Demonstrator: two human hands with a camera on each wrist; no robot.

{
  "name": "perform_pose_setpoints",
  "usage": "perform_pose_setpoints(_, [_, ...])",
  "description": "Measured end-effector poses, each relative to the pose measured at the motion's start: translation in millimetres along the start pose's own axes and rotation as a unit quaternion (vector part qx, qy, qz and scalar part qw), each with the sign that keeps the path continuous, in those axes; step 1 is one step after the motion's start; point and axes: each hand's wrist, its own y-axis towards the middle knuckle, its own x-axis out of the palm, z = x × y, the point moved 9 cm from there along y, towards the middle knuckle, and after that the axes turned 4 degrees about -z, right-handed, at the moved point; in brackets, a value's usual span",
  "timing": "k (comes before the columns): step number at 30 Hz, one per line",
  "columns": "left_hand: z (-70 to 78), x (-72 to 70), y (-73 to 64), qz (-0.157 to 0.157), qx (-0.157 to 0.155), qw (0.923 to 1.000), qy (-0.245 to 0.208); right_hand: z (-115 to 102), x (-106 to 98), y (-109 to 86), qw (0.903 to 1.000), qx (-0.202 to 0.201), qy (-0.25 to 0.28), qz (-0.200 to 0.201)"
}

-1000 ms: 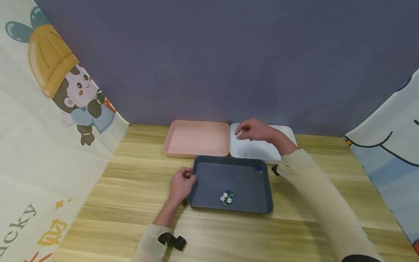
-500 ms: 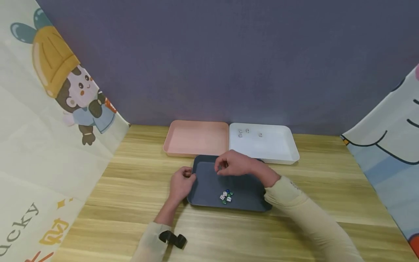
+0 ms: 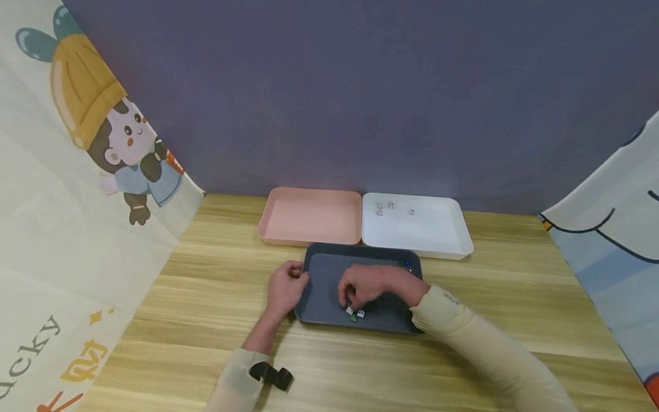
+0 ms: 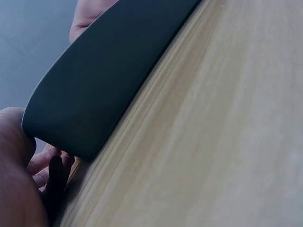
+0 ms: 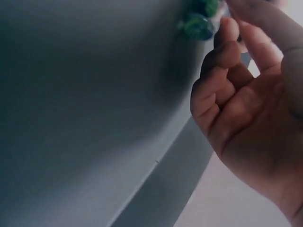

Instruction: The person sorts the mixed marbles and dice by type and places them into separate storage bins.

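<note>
My left hand (image 3: pixel 286 290) grips the left edge of the dark grey tray (image 3: pixel 329 326); in the left wrist view its thumb lies over the tray's rim and the fingers curl outside the wall (image 4: pixel 90 90). Inside the tray, my right hand (image 3: pixel 362 283) reaches down with bent fingers. Its fingertips are right at a small cluster with a white die (image 3: pixel 360 314), another die (image 3: pixel 349 310) and a green glassy piece (image 3: pixel 353 317). A green piece (image 5: pixel 198 27) shows beside the fingertips in the right wrist view. Whether they pinch a die I cannot tell.
Behind the grey tray stand a pink tray (image 3: pixel 311 217) and a white tray (image 3: pixel 427 232), side by side. Several dice (image 3: pixel 380 209) lie in the white one. Small blue pieces (image 3: pixel 407 265) sit in the grey tray's far right corner. A dark wall backs the wooden table (image 3: pixel 221 246).
My right hand has come back from over the white tray and down to the cluster in the grey tray, covering part of it. Dice show in the white tray. My left hand has stayed put.
</note>
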Motion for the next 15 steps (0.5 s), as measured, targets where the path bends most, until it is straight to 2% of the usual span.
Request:
perform_pose_setpoints(10, [-1.7,1.0,0.6,-0.001,-0.005,1.0,-0.001,6.9,7.1,1.6,0.9998,0.0,0.018,0.001])
perform_pose_setpoints(15, [-1.0,0.7,-0.3,0.001,-0.005,1.0,-0.001,7.3,6.2,4.3,0.9995,-0.015,-0.002,0.026])
